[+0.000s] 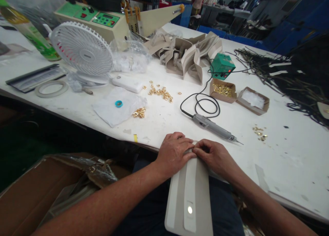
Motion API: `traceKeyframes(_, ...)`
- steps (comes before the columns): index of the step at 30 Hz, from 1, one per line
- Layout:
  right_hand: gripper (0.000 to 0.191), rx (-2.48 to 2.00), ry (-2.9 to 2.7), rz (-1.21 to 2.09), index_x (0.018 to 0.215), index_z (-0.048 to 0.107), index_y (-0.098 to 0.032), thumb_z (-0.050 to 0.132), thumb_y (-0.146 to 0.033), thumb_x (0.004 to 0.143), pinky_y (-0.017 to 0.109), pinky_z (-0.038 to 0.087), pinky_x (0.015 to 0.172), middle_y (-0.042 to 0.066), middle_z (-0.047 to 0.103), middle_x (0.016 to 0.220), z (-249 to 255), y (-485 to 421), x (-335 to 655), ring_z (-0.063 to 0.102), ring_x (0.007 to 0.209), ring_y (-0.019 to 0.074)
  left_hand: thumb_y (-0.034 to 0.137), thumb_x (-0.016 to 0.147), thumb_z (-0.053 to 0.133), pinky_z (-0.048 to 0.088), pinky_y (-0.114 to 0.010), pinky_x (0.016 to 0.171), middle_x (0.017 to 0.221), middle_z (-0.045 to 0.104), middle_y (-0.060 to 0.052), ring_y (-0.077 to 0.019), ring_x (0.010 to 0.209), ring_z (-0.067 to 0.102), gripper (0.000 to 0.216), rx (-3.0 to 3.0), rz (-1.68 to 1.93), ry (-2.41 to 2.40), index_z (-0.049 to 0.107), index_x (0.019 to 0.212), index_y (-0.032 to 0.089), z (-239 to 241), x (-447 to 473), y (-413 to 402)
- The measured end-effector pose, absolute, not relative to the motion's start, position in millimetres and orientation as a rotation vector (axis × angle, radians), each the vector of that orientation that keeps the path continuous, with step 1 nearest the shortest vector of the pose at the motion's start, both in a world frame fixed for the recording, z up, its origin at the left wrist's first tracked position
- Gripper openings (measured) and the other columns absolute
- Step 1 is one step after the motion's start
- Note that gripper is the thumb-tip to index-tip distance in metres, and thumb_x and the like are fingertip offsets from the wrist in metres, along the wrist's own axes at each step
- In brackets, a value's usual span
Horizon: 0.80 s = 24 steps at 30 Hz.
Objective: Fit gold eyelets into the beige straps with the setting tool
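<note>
A long beige leather-like panel (203, 195) with paler strips lies over my lap, its far end at the table edge. On its middle strip, near my body, sits a shiny round metal piece (190, 209). My left hand (174, 152) is closed on the panel's far end, with thumb and fingers pressing it. My right hand (212, 153) pinches at the same end, fingertips touching the left hand's; whatever is between them is too small to make out. Beyond the hands lies a grey electric screwdriver (213, 127) with a thin bit, its cable looping back to a green power box (222, 66).
Gold metal rings (160, 92) and more gold fittings (139, 113) lie loose on the white table. Two small cartons, a gold-filled one (223, 91) and another (253, 100), stand at right. A white fan (83, 50) stands left, beige pieces (183, 54) behind. A cardboard box (38, 195) sits lower left.
</note>
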State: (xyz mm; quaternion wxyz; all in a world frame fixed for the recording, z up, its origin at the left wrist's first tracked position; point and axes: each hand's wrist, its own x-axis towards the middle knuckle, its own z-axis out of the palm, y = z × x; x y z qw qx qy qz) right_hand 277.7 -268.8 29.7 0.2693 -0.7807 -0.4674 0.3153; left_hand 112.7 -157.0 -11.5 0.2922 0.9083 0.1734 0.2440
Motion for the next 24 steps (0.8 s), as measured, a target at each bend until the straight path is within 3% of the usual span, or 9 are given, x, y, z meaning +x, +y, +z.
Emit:
traceKeyframes(6, 0.021, -2.100, -1.228, 1.066, 0.080, 0.069, -0.020, 0.066, -0.040, 0.086, 0.027, 0.037, 0.057, -0.003, 0.063, 0.063, 35.3, -258.4, 290.4, 0.051, 0.059, 0.0138, 0.039, 0.090, 0.080, 0.044, -0.047, 0.100, 0.123, 0.079, -0.001, -0.0273, 0.120, 0.061, 0.024, 2.442, 0.654, 0.446, 0.078, 0.111, 0.026, -12.6, 113.5, -156.3)
traceKeyframes(11, 0.018, -2.028, -1.126, 1.283, 0.082, 0.068, -0.020, 0.070, -0.038, 0.082, 0.026, 0.037, 0.054, -0.004, 0.060, 0.054, 36.3, -251.0, 298.0, 0.052, 0.052, 0.0133, 0.036, 0.089, 0.081, 0.045, -0.047, 0.099, 0.121, 0.080, -0.001, -0.0272, 0.119, 0.062, 0.023, 2.443, 0.673, 0.457, 0.078, 0.109, 0.024, -9.5, 114.6, -156.2)
traceKeyframes(24, 0.022, -1.972, -1.164, 1.202, 0.086, 0.067, -0.019, 0.064, -0.041, 0.091, 0.024, 0.035, 0.052, -0.004, 0.061, 0.059, 35.4, -260.1, 293.5, 0.050, 0.054, 0.0119, 0.035, 0.087, 0.083, 0.047, -0.048, 0.100, 0.121, 0.080, -0.001, -0.0285, 0.118, 0.062, 0.027, 2.453, 0.663, 0.473, 0.078, 0.111, 0.025, -10.1, 115.0, -158.3)
